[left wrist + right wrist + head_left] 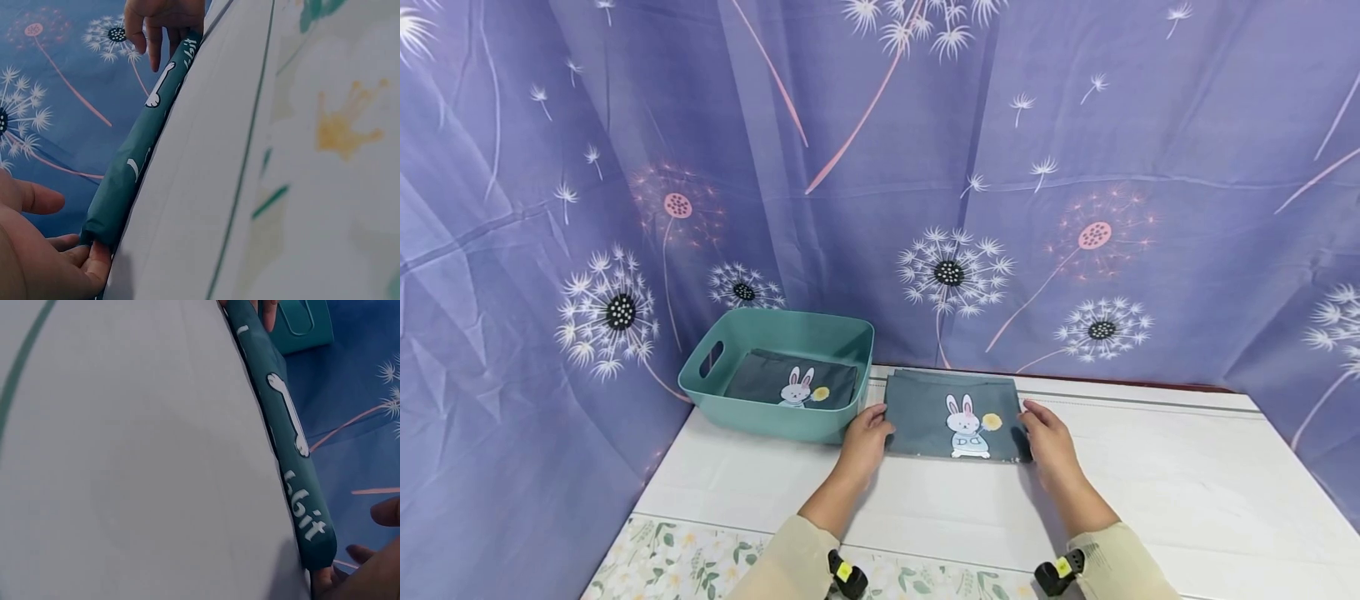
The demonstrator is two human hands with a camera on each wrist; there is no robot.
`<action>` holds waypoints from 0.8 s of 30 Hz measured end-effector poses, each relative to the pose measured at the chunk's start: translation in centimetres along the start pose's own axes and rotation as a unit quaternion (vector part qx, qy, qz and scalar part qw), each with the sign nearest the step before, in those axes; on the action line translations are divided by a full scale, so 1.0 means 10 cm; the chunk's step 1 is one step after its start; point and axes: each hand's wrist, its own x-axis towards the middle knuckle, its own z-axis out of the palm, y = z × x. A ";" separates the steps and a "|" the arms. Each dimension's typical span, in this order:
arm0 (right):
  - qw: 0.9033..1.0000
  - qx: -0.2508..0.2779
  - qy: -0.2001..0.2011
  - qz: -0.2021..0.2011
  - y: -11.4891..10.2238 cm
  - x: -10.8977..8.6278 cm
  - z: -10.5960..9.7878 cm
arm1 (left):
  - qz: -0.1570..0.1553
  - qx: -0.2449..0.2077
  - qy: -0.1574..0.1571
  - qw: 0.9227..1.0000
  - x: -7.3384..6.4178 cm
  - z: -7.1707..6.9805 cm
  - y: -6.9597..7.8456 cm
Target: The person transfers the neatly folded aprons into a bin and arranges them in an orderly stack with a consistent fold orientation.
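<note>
Item: one folded, dark grey-green rectangular bundle with rabbit print (936,421), flat between my hands, long axis side to side. My left hand (867,433) and right hand (1051,442) touch opposite ends, equally near; fingertips tucked in, thumbs apart. Surface: white-covered table (1187,475). Left: green plastic basket (767,422), similar bundle (756,379) inside. Behind: purple dandelion-patterned curtain (850,267).

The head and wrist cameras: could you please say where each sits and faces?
Head: head-worn, facing forward-down at green basket and folded cloth between left hand and right hand; forearms show.
Left wrist: worn there, facing along the cloth's near edge; both hands partly show.
Right wrist: worn there, facing back along it; both hands partly show.
Wrist views share that edge.
</note>
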 end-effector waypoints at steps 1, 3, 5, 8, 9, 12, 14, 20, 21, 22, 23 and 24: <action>1.000 -0.006 -0.004 0.003 0.00 0.00 -0.01 | -0.002 -0.001 0.000 1.000 -0.03 0.00 0.03; 1.000 -0.017 -0.011 0.009 0.00 0.00 -0.03 | -0.005 0.001 0.001 1.000 -0.11 -0.01 0.13; 0.999 -0.032 -0.013 0.010 0.00 0.00 -0.05 | -0.004 0.006 0.002 1.000 -0.20 -0.02 0.23; 0.999 -0.042 -0.012 0.010 0.00 0.00 -0.10 | 0.001 0.011 0.001 1.000 -0.25 -0.04 0.27; 0.999 -0.043 -0.010 0.010 0.00 0.00 -0.11 | 0.001 0.011 0.002 1.000 -0.22 -0.04 0.23; 0.999 -0.040 -0.008 0.010 0.00 0.00 -0.14 | 0.000 0.008 0.008 1.000 -0.10 -0.04 0.06; 0.999 -0.037 -0.005 0.011 -0.01 -0.01 -0.15 | -0.003 0.008 0.016 1.000 -0.03 -0.04 -0.04; 0.999 -0.037 -0.004 0.012 -0.03 -0.04 -0.17 | 0.000 0.004 0.027 1.000 -0.07 -0.03 0.00; 0.999 -0.038 -0.005 0.012 -0.03 -0.04 -0.18 | -0.002 0.001 0.027 1.000 -0.08 -0.03 0.01; 0.999 -0.041 -0.007 0.011 -0.03 -0.05 -0.19 | -0.002 -0.001 0.026 1.000 -0.09 -0.03 0.02; 0.999 -0.044 -0.008 0.010 -0.04 -0.05 -0.19 | -0.004 -0.001 0.025 1.000 -0.09 -0.03 0.02; 0.999 -0.046 -0.010 0.009 -0.04 -0.05 -0.20 | -0.007 -0.002 0.023 1.000 -0.10 -0.03 0.02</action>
